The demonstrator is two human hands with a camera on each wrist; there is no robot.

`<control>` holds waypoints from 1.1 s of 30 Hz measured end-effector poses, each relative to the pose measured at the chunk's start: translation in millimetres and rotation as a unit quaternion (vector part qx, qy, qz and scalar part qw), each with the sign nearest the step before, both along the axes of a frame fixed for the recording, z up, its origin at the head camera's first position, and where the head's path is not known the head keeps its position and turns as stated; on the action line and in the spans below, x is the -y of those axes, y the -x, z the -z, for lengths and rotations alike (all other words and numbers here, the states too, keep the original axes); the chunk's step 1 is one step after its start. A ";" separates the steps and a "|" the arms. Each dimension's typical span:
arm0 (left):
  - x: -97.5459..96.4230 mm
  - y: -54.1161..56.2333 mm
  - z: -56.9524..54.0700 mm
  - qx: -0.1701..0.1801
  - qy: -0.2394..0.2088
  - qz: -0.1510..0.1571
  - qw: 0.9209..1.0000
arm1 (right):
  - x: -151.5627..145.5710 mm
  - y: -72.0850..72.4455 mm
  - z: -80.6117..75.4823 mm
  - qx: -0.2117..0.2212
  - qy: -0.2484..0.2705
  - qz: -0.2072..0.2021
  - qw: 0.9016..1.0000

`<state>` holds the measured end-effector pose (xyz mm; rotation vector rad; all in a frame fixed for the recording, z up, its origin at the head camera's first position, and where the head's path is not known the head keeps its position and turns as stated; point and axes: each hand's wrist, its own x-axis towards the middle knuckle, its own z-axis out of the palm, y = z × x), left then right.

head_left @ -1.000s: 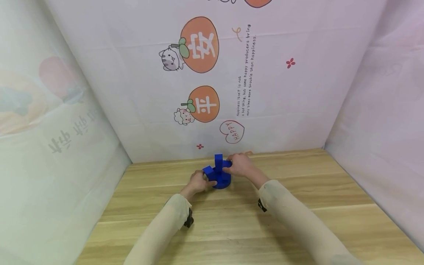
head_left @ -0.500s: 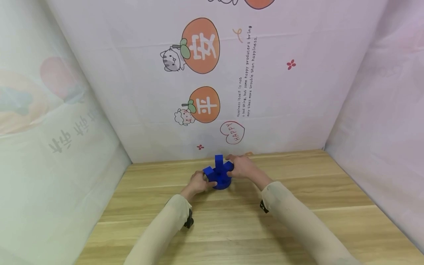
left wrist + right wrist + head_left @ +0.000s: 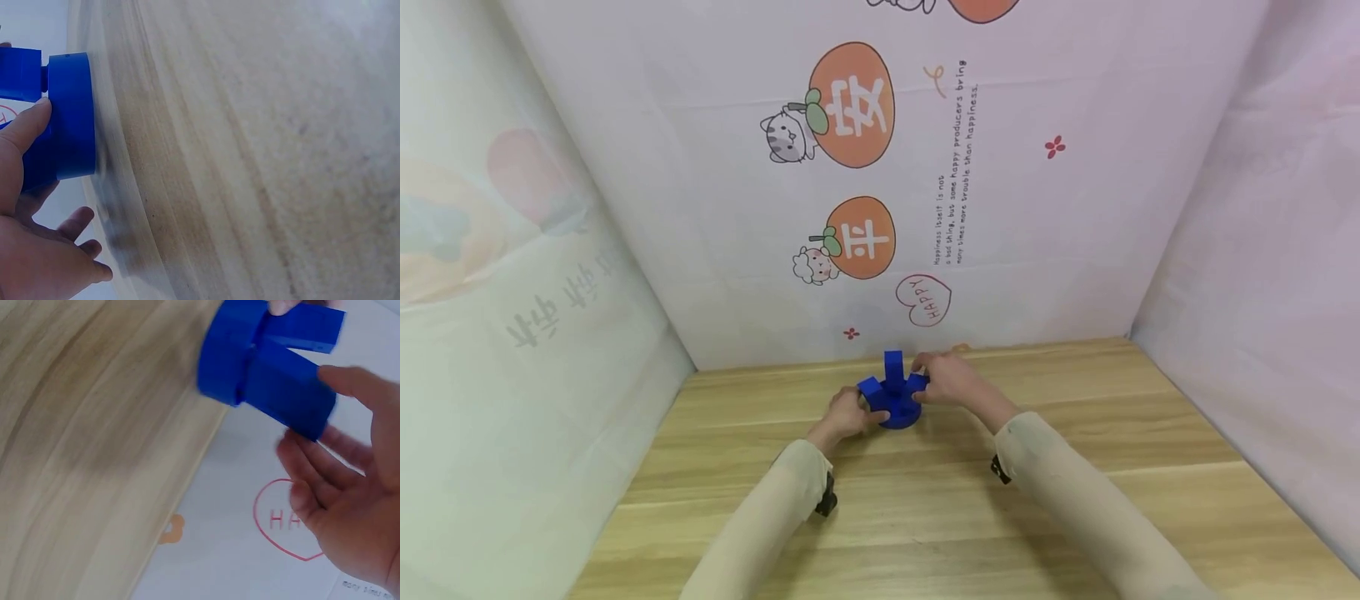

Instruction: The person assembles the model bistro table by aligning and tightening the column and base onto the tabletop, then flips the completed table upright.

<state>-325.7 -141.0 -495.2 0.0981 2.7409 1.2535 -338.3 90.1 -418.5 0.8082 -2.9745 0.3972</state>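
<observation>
A blue piece with a round base (image 3: 901,419) and three block-like prongs stands on the wooden table near the back wall. My left hand (image 3: 846,412) holds its left side. In the left wrist view the thumb presses near where the prong meets the base (image 3: 74,119), and the fingers go behind it. The right prong (image 3: 290,390) sits between the thumb and fingers of my right hand (image 3: 951,379), which pinches it near its outer end. The back prong (image 3: 893,368) stands upright, untouched. The far sides of the held prongs are partly hidden.
A white printed cloth wall (image 3: 1000,208) rises right behind the piece, and plain-looking cloth sides close in the left and right. The wooden tabletop (image 3: 910,508) runs toward me. Small black devices sit on both wrists, such as the right one (image 3: 1000,469).
The right prong, which pointed outward to the right, has shifted its angle and now tips more toward me. My right hand moved slightly right and down with it. The left hand keeps its hold.
</observation>
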 end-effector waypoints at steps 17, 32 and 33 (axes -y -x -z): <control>0.7 1.6 5.3 -0.005 0.002 -0.002 1.000 | 5.5 1.3 3.6 -0.007 -0.023 -0.059 0.998; -0.8 1.0 2.2 -0.013 -0.003 0.007 1.000 | 15.6 -1.8 -0.3 0.014 -0.070 -0.071 0.995; -0.8 0.8 1.9 -0.015 -0.001 0.007 1.000 | 15.7 -0.8 0.1 0.013 -0.068 -0.076 0.995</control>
